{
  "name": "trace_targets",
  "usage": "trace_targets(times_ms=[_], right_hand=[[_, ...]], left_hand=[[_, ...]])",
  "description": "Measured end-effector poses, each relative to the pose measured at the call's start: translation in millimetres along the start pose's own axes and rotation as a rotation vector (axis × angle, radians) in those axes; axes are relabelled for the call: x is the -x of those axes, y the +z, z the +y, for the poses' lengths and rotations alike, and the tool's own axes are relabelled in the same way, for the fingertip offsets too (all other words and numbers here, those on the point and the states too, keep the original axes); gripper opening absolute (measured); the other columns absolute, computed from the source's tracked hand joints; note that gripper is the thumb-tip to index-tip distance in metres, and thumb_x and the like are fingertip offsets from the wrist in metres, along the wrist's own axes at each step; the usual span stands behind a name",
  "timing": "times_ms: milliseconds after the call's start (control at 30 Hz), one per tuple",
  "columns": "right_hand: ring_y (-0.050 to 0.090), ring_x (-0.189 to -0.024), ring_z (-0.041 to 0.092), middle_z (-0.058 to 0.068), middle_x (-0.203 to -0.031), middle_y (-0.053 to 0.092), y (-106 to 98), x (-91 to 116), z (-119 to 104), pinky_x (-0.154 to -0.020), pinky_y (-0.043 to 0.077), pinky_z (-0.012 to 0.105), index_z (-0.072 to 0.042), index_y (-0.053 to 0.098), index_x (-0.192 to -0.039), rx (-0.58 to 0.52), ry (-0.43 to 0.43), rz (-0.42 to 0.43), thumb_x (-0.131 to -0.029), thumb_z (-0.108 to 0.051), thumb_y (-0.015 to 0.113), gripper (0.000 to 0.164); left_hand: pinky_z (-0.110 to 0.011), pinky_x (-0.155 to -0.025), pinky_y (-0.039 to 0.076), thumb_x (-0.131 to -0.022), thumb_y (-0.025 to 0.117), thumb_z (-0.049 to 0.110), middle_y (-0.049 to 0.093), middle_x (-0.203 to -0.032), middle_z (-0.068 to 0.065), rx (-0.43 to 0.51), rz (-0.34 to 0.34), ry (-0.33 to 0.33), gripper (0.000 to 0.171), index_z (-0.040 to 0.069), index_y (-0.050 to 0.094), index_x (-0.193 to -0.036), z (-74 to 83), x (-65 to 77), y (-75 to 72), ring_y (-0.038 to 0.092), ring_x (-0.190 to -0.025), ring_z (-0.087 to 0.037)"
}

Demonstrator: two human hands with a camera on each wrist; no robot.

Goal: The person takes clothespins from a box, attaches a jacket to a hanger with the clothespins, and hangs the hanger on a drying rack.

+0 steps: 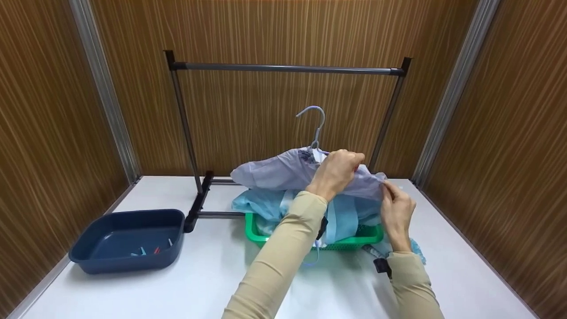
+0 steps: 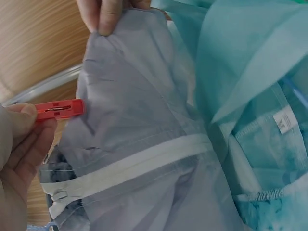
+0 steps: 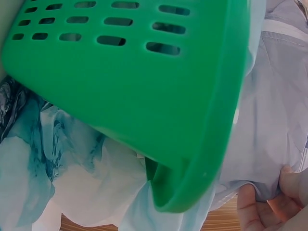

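One white table [image 1: 212, 270], one dark metal rack [image 1: 283, 68] standing on it. Step in hand, by my reading: pegging a lavender garment [image 1: 274, 173] onto its hanger [image 1: 317, 133]; the next move seems to call for keeping the fabric taut while the peg is squeezed open over the edge. Counts, by size: one dark blue basin [image 1: 115, 243], left of the rack's foot; one green basket [image 3: 115, 86], perforated, in front of the rack; one lavender garment, above the basket, hanger hook rising from its collar, well below the rack bar; teal clothing [image 1: 347, 217] heaped in the basket, overlapped, pieces not countable. Two hands: left hand [image 1: 335, 172] closed about a red peg [image 2: 60, 109], thumb against fingers; right hand [image 1: 397, 212] pinching the garment's edge, fingertips nearly together. Two hangers show, the second hook [image 1: 317, 254] hanging at the basket's front. Pegs: one red in the left hand, its tip at the fabric, whether biting cannot tell; a few more, red and light blue, in the basin, too small for a sure tally.
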State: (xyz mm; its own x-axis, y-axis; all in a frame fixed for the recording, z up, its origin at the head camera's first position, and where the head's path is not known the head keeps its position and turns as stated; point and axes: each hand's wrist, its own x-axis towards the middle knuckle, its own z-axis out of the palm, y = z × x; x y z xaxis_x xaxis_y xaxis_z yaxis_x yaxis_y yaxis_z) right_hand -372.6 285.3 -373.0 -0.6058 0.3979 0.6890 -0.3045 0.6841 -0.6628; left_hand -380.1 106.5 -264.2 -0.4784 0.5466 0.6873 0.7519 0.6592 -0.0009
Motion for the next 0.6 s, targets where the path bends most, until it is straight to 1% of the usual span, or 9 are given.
trace_targets(times_ms=[67,100,167,200,300,367,467,600], right_hand=[[0.069,-0.092,0.028,0.017,-0.105,0.074,-0.1,-0.2,-0.9,-0.076,0.053,0.035,-0.003,0.074,-0.109,-0.002,-0.001,0.004,-0.097,-0.012,0.061,0.020],[0.069,-0.093,0.028,0.017,-0.105,0.074,-0.1,-0.2,-1.4,-0.077,0.053,0.037,-0.003,0.074,-0.109,-0.003,-0.003,0.005,-0.097,-0.012,0.061,0.020],[0.069,-0.094,0.028,0.016,-0.106,0.074,-0.2,-0.2,-2.1,-0.077,0.053,0.033,-0.003,0.074,-0.109,-0.007,-0.007,0.008,-0.097,-0.012,0.061,0.020],[0.069,-0.094,0.028,0.016,-0.105,0.074,-0.3,-0.2,-2.4,-0.076,0.051,0.028,-0.003,0.074,-0.109,-0.009,-0.012,0.012,-0.097,-0.012,0.062,0.020],[0.069,-0.090,0.028,0.017,-0.101,0.074,-0.6,0.1,-2.7,-0.071,0.044,0.013,-0.003,0.075,-0.108,-0.015,-0.035,0.026,-0.096,-0.011,0.062,0.019],[0.069,-0.087,0.028,0.017,-0.099,0.075,-0.5,0.2,-2.6,-0.068,0.039,0.007,-0.003,0.075,-0.107,-0.020,-0.051,0.034,-0.096,-0.010,0.063,0.018],[0.068,-0.085,0.027,0.017,-0.097,0.074,-0.4,0.6,-1.9,-0.066,0.037,0.006,-0.002,0.075,-0.106,-0.023,-0.061,0.037,-0.096,-0.010,0.062,0.018],[0.067,-0.084,0.025,0.017,-0.098,0.074,0.0,1.0,-0.4,-0.066,0.036,0.005,-0.002,0.075,-0.106,-0.026,-0.050,0.030,-0.096,-0.009,0.062,0.018]], left_hand=[[-0.021,-0.069,0.053,-0.091,0.058,-0.004,0.072,-0.078,-0.002,-0.014,-0.013,-0.010,0.019,0.009,0.072,-0.085,-0.4,0.7,0.0,0.066,-0.074,-0.014],[-0.022,-0.070,0.053,-0.091,0.058,-0.004,0.072,-0.079,-0.002,-0.024,-0.020,-0.016,0.020,0.009,0.072,-0.086,-0.7,0.8,-0.1,0.066,-0.075,-0.014],[-0.023,-0.071,0.053,-0.091,0.057,-0.005,0.073,-0.081,-0.002,-0.043,-0.029,-0.027,0.021,0.010,0.072,-0.086,-1.4,0.7,-0.8,0.066,-0.077,-0.015],[-0.024,-0.072,0.053,-0.091,0.058,-0.005,0.074,-0.083,-0.001,-0.060,-0.033,-0.027,0.021,0.010,0.072,-0.087,-1.8,0.5,-1.2,0.066,-0.078,-0.015],[-0.026,-0.076,0.053,-0.089,0.061,-0.002,0.075,-0.089,0.001,-0.135,-0.041,-0.002,0.020,0.013,0.073,-0.093,-2.5,-0.8,-2.4,0.065,-0.082,-0.016],[-0.027,-0.077,0.053,-0.088,0.063,0.000,0.076,-0.093,0.003,-0.198,-0.048,0.021,0.021,0.015,0.073,-0.097,-3.0,-1.6,-2.7,0.065,-0.084,-0.016],[-0.026,-0.076,0.051,-0.088,0.065,0.004,0.075,-0.099,0.005,-0.263,-0.067,0.025,0.021,0.017,0.072,-0.103,-3.8,-1.7,-1.7,0.062,-0.088,-0.015],[-0.026,-0.078,0.047,-0.091,0.065,0.011,0.072,-0.112,0.005,-0.309,-0.111,-0.017,0.024,0.019,0.066,-0.114,-4.0,-1.0,0.2,0.059,-0.096,-0.015]])
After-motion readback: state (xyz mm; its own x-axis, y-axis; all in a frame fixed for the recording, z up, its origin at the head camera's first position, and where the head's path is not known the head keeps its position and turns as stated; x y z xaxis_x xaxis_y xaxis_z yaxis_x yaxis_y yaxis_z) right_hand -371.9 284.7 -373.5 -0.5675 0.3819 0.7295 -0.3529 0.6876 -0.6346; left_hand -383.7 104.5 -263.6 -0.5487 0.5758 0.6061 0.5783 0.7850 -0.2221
